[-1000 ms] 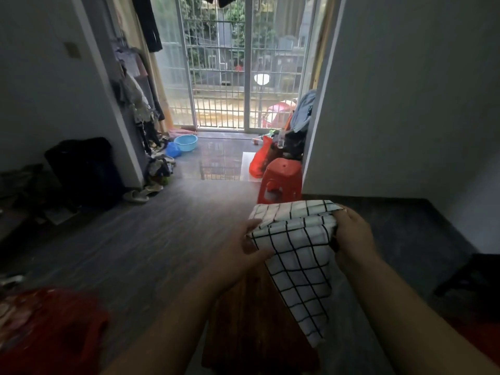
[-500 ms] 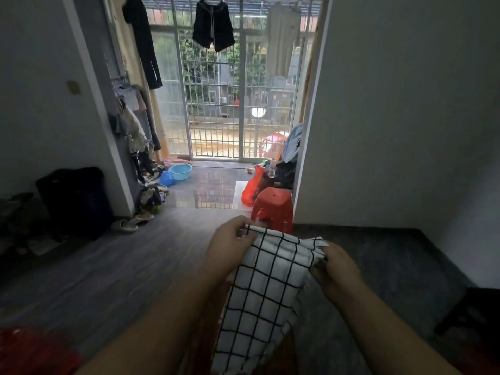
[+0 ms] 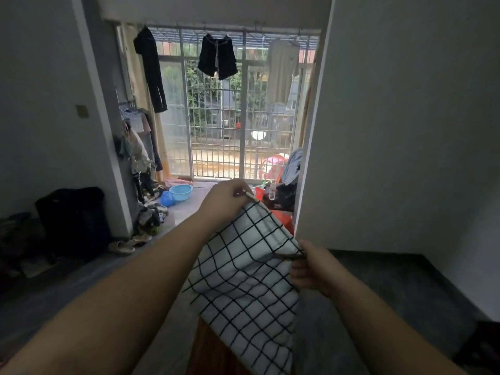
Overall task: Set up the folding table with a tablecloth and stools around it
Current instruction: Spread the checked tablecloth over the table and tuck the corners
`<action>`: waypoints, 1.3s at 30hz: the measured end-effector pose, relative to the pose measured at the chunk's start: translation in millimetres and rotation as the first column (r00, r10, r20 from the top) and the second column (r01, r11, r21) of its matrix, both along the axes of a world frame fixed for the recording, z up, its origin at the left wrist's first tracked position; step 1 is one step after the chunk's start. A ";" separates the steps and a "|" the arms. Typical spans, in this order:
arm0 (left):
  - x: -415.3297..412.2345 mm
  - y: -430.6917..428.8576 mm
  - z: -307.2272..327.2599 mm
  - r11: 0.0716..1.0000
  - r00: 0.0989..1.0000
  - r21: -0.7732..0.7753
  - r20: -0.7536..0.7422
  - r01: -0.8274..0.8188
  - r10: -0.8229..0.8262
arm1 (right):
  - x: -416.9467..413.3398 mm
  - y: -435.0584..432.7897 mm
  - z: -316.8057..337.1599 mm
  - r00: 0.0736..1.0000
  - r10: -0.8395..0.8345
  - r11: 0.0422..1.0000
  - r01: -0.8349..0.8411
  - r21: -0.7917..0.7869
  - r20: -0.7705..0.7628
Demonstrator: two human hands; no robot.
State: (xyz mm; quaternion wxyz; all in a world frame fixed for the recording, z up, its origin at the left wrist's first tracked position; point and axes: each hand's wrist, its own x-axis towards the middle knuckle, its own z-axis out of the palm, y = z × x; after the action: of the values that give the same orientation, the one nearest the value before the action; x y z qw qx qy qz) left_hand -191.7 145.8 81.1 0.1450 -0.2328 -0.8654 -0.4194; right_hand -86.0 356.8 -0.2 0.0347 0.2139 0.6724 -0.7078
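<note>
Dim floor [image 3: 81, 288] behind, both hands pinch the checked tablecloth [image 3: 243, 280], hiding the table [image 3: 208, 353]: left hand [image 3: 226, 203], right hand [image 3: 315, 266].

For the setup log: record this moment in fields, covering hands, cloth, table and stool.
left hand: pinches the tablecloth's upper corner
right hand: grips its lower corner
tablecloth: white with black grid, held up, hanging down
table: brown top, partly visible below the cloth
stool: red, mostly hidden behind the cloth
status: cloth not yet spread
</note>
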 end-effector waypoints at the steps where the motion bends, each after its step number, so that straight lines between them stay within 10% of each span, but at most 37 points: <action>1: -4.7 -2.4 7.7 1.000 1.000 0.001 -0.021 -0.004 0.005 | -5.4 -0.2 6.5 0.998 0.062 0.961 -0.060 0.272 0.002; 3: -13.6 -8.0 22.1 1.000 0.998 -0.013 -0.069 -0.014 0.013 | -13.3 -4.6 23.7 0.992 0.124 0.693 -0.084 0.716 -0.003; 6: -23.6 -16.3 44.1 0.999 0.992 -0.042 -0.122 -0.001 -0.004 | -21.1 -17.8 52.1 0.959 0.179 0.556 0.085 0.827 -0.219; 12: -26.0 -22.8 79.6 0.989 0.979 -0.142 -0.194 0.035 -0.063 | -47.8 -57.8 107.5 0.710 0.404 0.626 0.246 0.740 -0.577; 33: -12.2 -44.2 111.8 0.994 0.990 -0.021 -0.085 0.109 -0.110 | -69.7 -76.0 170.0 0.774 0.230 0.738 0.257 0.624 -0.590; 39: -11.4 -66.1 78.0 0.954 0.992 -0.276 0.071 0.119 -0.103 | -66.5 -53.1 173.3 0.778 0.091 0.843 0.272 0.465 -0.621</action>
State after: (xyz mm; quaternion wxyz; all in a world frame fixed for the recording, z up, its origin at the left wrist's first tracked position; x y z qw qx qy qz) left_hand -203.1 79.7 159.1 0.0628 -0.2877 -0.9052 -0.3065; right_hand -152.5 303.6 173.1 -0.2845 0.0031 0.8023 -0.5248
